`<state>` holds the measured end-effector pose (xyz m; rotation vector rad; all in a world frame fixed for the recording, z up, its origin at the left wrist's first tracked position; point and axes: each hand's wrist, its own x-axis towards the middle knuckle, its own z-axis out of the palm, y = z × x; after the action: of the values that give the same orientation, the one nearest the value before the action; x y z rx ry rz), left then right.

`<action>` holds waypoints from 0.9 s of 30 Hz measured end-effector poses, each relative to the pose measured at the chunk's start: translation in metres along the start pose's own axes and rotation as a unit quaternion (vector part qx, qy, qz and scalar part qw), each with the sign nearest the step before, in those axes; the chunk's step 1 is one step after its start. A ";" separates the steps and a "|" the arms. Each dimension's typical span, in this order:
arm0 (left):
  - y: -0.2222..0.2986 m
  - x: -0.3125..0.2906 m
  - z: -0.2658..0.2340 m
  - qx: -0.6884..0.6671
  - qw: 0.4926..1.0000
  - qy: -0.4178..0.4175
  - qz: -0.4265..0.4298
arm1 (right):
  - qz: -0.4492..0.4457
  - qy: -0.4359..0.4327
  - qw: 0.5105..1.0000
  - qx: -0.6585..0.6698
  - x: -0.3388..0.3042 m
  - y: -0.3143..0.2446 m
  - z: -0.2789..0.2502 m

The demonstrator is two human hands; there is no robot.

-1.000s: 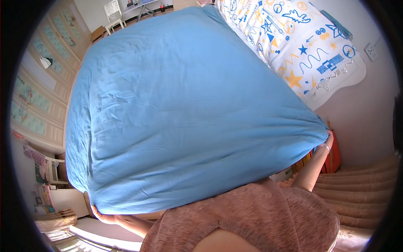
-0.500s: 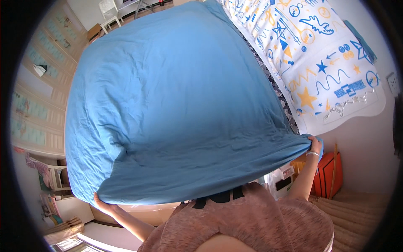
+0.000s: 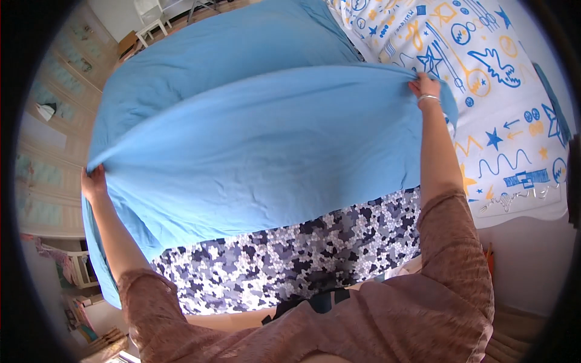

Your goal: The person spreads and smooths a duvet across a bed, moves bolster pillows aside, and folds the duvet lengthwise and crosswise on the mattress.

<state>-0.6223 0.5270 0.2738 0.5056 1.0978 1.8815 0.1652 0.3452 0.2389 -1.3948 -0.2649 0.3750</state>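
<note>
step: blue sheet (image 3: 254,151) held out wide over bed, folded edge lifted; looks like mid-spread.
left hand (image 3: 94,181): fist pinched on sheet's left edge.
right hand (image 3: 425,86): pinched on right corner, bracelet at wrist.
next: prob needs both arms lowering evenly, edge kept taut so no bunching.
bed: grey camo-print cover (image 3: 290,260) bare on near side; white doodle-print duvet (image 3: 502,109) to the right.
room: pale wardrobe doors (image 3: 42,121) on left, white chair (image 3: 148,12) far end.

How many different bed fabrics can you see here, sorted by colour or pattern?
Plain blue sheet, gripped by the left hand and the right hand: 1
Grey camouflage-pattern cover: 1
White cover with blue and yellow drawings: 1
Total: 3
</note>
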 end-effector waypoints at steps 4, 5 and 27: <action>-0.084 -0.044 0.061 0.135 0.968 -0.171 -0.122 | -0.161 -0.125 0.929 -0.308 0.015 0.100 0.013; -0.108 -0.014 0.037 0.168 0.938 -0.268 -0.145 | -0.210 -0.136 0.878 -0.409 0.012 0.132 0.012; -0.258 -0.175 -0.266 0.063 0.918 0.155 -0.360 | 0.069 -0.020 0.640 -0.765 0.012 0.252 -0.169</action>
<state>-0.5886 0.3080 -0.0714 -0.1453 1.3805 1.2573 0.2180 0.2308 -0.0369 -3.1305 -0.5713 0.2588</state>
